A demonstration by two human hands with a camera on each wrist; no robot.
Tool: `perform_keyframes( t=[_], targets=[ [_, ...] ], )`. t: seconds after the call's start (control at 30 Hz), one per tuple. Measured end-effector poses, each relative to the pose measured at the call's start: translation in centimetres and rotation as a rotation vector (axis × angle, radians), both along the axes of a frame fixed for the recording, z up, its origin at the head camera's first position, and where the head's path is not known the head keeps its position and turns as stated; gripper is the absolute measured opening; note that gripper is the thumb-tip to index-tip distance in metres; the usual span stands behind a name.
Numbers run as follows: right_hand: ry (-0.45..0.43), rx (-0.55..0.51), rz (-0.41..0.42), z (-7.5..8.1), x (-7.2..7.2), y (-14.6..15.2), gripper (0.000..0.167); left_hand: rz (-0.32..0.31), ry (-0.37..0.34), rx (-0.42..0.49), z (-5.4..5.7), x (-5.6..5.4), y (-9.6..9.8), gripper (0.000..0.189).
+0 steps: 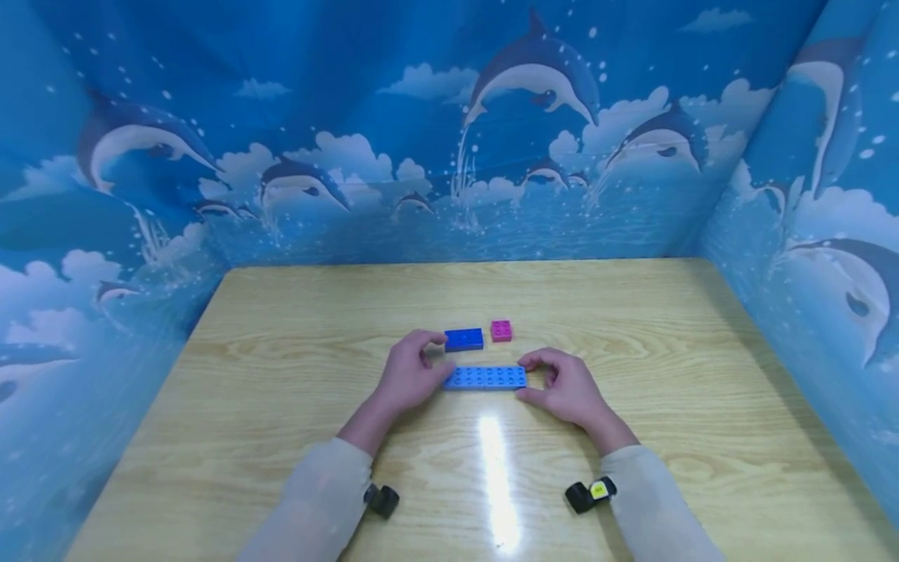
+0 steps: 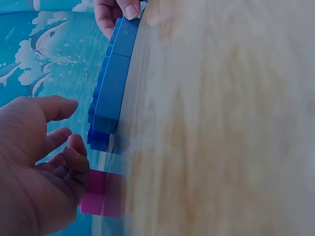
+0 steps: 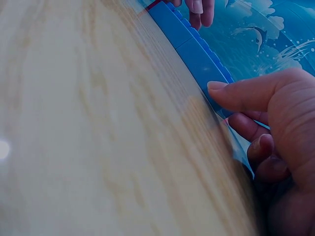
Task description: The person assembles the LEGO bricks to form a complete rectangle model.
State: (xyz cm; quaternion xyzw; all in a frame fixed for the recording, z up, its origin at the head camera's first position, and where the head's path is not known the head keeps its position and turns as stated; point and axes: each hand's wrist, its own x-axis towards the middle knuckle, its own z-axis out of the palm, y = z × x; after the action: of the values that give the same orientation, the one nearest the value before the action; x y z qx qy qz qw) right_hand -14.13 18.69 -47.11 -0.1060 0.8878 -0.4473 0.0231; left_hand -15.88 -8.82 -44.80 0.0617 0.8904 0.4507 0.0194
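Two light blue toy bricks [image 1: 485, 378] lie end to end in a row on the table, studs up, with a seam between them. My right hand [image 1: 565, 386] holds the right end of this row between thumb and fingers; the right wrist view shows its thumb [image 3: 241, 93] against the brick's near side. My left hand [image 1: 410, 371] is at the row's left end, fingers loosely bent. In the left wrist view a gap shows between the left hand [image 2: 44, 162] and the bricks. Behind the row lies a dark blue brick [image 1: 463, 339], close to the left fingertips.
A small pink brick [image 1: 502, 331] sits to the right of the dark blue one. The wood-grain table [image 1: 281, 468] extends around the bricks. Dolphin-print cloth [image 1: 393, 172] stands behind it and at both sides.
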Motion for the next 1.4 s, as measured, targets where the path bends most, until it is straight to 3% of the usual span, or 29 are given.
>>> perform_keyframes(
  t=[0.43, 0.9, 1.4],
  targets=[
    [-0.002, 0.000, -0.009, -0.3, -0.1, 0.1, 0.041, 0.035, -0.004, -0.095, -0.1, -1.6, 1.0, 0.044],
    [-0.005, -0.025, -0.002, -0.3, 0.0, 0.2, 0.041, 0.072, -0.009, -0.155, -0.1, -2.0, 1.6, 0.043],
    [0.005, -0.027, -0.001, -0.3, 0.0, 0.3, 0.041, 0.068, -0.022, -0.117, -0.7, -2.6, 1.4, 0.044]
  ],
)
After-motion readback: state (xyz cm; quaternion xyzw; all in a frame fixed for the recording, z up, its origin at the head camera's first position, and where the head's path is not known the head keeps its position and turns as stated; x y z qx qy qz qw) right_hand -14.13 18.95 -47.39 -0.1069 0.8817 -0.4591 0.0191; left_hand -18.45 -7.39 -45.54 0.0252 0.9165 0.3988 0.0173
